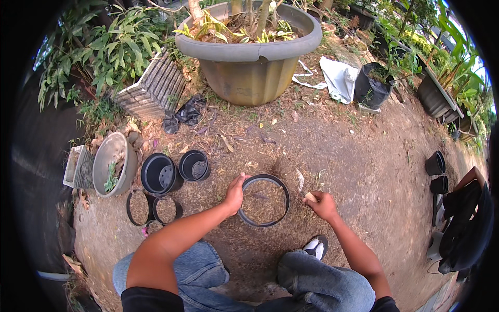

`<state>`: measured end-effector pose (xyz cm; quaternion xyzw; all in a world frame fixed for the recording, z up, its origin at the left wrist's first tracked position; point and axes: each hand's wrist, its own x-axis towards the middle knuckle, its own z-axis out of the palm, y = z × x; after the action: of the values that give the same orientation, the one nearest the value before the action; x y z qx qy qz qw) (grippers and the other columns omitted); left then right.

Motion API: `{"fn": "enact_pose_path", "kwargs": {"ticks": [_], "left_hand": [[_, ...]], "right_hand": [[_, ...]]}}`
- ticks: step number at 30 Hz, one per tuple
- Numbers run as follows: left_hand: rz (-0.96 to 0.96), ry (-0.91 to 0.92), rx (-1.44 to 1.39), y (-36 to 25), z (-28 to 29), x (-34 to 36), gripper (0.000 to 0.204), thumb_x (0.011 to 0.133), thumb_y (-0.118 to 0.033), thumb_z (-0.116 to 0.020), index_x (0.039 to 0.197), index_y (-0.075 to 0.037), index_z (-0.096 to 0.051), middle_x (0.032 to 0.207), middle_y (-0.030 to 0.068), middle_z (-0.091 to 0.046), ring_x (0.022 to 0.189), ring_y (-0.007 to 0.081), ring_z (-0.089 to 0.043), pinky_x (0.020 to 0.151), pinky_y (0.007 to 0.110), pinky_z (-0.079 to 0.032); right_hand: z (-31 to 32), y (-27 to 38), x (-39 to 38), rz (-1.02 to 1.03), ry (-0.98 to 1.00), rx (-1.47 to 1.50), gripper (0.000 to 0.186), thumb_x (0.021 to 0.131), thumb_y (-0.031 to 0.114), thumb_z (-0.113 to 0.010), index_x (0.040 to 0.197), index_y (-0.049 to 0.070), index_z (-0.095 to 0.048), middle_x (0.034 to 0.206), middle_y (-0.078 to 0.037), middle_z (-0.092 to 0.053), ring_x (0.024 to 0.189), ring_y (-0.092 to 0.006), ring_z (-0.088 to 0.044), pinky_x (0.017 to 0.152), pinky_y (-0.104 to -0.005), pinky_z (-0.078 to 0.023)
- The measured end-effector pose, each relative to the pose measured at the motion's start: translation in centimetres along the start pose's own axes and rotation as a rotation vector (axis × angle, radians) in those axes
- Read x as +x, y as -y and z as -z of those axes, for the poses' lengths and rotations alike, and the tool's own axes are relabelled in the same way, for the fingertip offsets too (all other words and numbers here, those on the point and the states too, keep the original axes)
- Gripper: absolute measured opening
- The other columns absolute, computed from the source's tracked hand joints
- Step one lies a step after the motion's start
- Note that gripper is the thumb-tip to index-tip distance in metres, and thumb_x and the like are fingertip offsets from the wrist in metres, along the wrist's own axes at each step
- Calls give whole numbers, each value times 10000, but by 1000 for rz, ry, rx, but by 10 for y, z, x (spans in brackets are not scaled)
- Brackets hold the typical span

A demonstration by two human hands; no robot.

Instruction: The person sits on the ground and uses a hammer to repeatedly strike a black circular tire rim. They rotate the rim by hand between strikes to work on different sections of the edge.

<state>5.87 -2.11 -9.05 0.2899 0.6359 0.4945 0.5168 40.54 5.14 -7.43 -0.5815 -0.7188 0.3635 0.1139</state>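
Observation:
A round black plant pot stands on the ground in front of me, filled nearly to its rim with brown, crumbly soil. My left hand is pressed to the pot's left side, thumb at the rim. To the right of the pot, my right hand is closed around the pale handle of a small hand tool. Its narrow, shiny blade points away from me and looks like a trowel seen side-on. The blade is apart from the pot, close to the loose soil.
At left are two black pots without soil, several soil-filled pots and a grey basin. A huge planter stands ahead. At right, a person in dark clothing is near small black pots.

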Motion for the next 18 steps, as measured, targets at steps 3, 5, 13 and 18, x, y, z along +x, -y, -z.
{"fn": "enact_pose_path", "kwargs": {"ticks": [3, 5, 13, 18], "left_hand": [[-7, -18, 37, -4, -6, -2, 548, 1144, -476, -423, 1227, -3, -689, 1213, 74, -681, 1174, 176, -581, 1108, 333, -382], [-69, 1, 2, 8, 4, 2, 559, 1144, -482, -418, 1233, -2, -689, 1219, 78, -681, 1178, 184, -581, 1108, 338, -384], [-51, 15, 74, -1, -5, 4, 606, 1135, -516, -413, 1296, 10, -667, 1277, 117, -678, 1229, 221, -581, 1126, 362, -386], [-33, 78, 247, 2, 5, 14, 681, 1120, -567, -383, 1465, -16, -586, 1496, 188, -596, 1417, 312, -520, 1191, 387, -352]], "right_hand": [[24, 7, -8, 40, -45, 18, 486, 842, 444, -859, 1150, 74, -791, 943, -186, -778, 871, -335, -763, 825, -420, -581], [37, 31, -11, 42, -30, 49, 471, 845, 394, -870, 1159, 52, -788, 937, -170, -785, 856, -262, -755, 811, -391, -576], [91, 96, -58, 25, 13, 8, 469, 849, 425, -861, 1152, 72, -799, 940, -181, -788, 865, -271, -772, 811, -396, -579], [79, 117, -85, 57, -46, -90, 476, 849, 421, -857, 1164, 70, -796, 963, -201, -786, 911, -326, -777, 838, -428, -584]]}}
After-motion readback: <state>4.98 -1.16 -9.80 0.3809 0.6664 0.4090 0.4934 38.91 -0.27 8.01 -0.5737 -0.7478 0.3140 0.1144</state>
